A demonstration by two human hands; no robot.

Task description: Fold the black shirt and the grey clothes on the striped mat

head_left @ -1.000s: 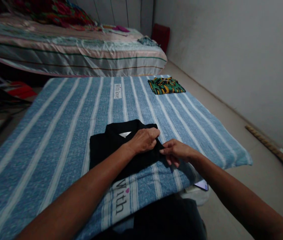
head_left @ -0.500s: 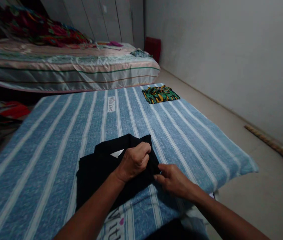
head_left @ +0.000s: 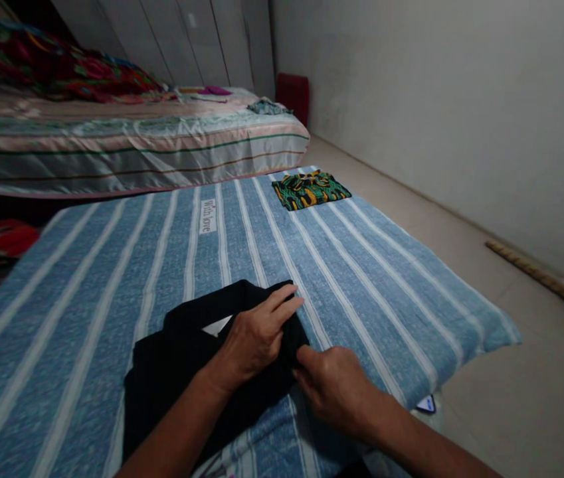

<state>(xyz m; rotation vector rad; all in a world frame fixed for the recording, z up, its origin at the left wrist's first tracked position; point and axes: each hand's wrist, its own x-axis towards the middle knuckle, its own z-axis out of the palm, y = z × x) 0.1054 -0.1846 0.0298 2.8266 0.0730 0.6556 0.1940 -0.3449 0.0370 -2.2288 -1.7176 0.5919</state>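
A folded black shirt (head_left: 182, 358) lies on the near part of a blue striped blanket (head_left: 361, 265). My left hand (head_left: 256, 332) rests flat on the shirt's right side, fingers stretched forward. My right hand (head_left: 334, 385) sits just right of it and pinches the shirt's right edge between thumb and fingers. A white label shows at the shirt's collar, partly hidden by my left hand.
A folded green, yellow and black patterned cloth (head_left: 310, 189) lies at the blanket's far right corner. Behind stands a low bed (head_left: 137, 143) with striped covers and a colourful heap. A red object (head_left: 294, 96) leans by the wall. A stick (head_left: 541, 279) lies on the floor at right.
My view has tilted up and right, so the shirt sits lower in frame. My left hand has opened from a fist to flat fingers; my right hand stays at the shirt's edge.
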